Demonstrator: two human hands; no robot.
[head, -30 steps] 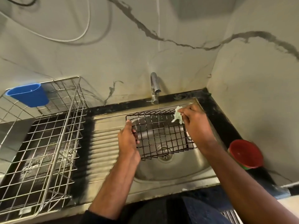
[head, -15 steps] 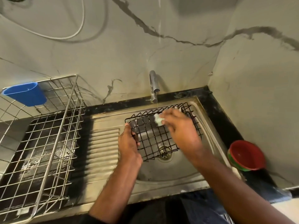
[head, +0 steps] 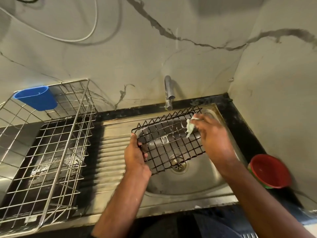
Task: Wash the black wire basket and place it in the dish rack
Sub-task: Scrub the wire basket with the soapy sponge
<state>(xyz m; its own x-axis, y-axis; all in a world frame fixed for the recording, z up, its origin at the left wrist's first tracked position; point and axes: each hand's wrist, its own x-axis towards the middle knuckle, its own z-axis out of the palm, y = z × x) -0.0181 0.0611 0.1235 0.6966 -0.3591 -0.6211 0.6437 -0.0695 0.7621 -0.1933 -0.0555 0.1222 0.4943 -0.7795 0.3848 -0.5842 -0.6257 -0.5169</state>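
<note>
1. Black wire basket (head: 169, 140) is held over the sink bowl (head: 197, 179), tilted, with its far edge raised toward the tap (head: 169, 91). It is not in the dish rack.
2. Left hand (head: 136, 155) grips the basket's left edge — thumb on top of the rim, fingers curled under through the mesh.
3. Right hand (head: 212, 134) is at the basket's right side, fingers curled round a small pale green scrub cloth (head: 190, 127) and pressing it against the wire near the far right corner.
4. A thin stream of water (head: 171, 117) runs from the tap and lands on the basket's mesh, roughly mid-width, just left of the cloth.
5. A white patch sits on the mesh near the centre; it may be foam, cannot tell.
6. Drain (head: 178, 164) is visible through and below the basket's near edge.
7. Dish rack (head: 51, 152) — silver wire, sits on the left over a dark tray, well apart from the basket, with the ribbed drainboard (head: 113, 152) between them.
8. Blue plastic cup holder (head: 36, 97) hangs on the rack's far left rim.
9. Red bowl (head: 270, 170) sits on the dark counter right of the sink, near the right forearm, apparently nested in a green one.
10. Wall behind is pale marble-look with dark veins; a white cable (head: 72, 38) loops across it at upper left.
</note>
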